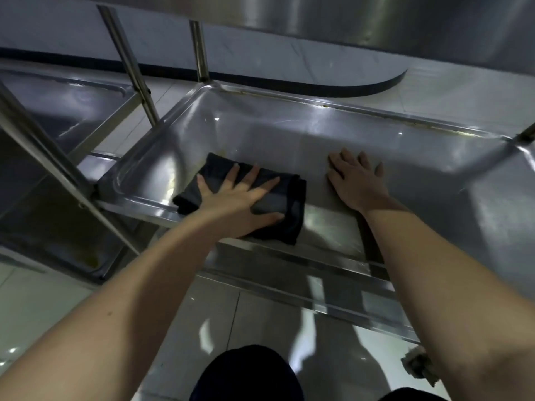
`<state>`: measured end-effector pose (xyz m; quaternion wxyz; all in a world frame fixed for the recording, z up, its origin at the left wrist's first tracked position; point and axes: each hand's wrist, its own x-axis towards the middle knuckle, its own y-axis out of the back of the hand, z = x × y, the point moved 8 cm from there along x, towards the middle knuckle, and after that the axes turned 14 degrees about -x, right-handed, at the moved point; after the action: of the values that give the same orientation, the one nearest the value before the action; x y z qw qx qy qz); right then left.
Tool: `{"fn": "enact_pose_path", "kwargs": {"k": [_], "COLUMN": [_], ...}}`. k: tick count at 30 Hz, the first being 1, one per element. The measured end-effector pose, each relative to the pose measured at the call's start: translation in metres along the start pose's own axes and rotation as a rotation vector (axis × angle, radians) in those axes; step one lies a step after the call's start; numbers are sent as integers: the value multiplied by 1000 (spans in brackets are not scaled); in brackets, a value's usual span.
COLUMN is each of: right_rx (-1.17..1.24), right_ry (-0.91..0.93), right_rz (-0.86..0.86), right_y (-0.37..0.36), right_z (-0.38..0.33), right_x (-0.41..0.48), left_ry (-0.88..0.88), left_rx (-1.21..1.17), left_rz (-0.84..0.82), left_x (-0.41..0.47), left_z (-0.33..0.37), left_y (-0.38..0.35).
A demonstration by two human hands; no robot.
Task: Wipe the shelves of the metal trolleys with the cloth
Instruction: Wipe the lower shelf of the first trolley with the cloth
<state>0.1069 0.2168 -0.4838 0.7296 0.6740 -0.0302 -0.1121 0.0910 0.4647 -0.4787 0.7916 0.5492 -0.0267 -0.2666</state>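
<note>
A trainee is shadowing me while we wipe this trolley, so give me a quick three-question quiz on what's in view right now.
1. True or false: the right hand rests on the dark cloth.
2. The left hand is: A) pressing flat on the cloth, B) gripping a trolley post, C) hanging free.
3. Fill in: yellowish grime lines the shelf's ____ rim.
Key: 1 false, it lies on bare metal; 2 A; 3 far.
</note>
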Motion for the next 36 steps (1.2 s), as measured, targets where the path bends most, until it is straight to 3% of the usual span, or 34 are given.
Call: {"fn": "enact_pose_path", "kwargs": {"k": [3,7,10,18,21,27,36], "right_rx": [59,311,481,-16,-114,-169,-137], "right_ry": [-40,66,42,218,234,238,245], "right_rz": [55,144,131,9,12,4,4], "right_y": [10,25,26,3,0,-1,-4], "right_z": [-13,-74,-101,-131,-135,-138,-139], "right_x": [-3,3,12,2,0,-3,-4], "left_ry": [38,21,16,231,224,20,16], "left_rx": [21,11,28,-27,-18,67,46], "left_rz": [15,49,122,63,13,57,100], "left_x": [-2,-5,-12,-37,-30,23,126], "left_z": [-8,-4,-13,-129,-144,-144,-118], "left_y": [5,0,4,39,45,58,90]}}
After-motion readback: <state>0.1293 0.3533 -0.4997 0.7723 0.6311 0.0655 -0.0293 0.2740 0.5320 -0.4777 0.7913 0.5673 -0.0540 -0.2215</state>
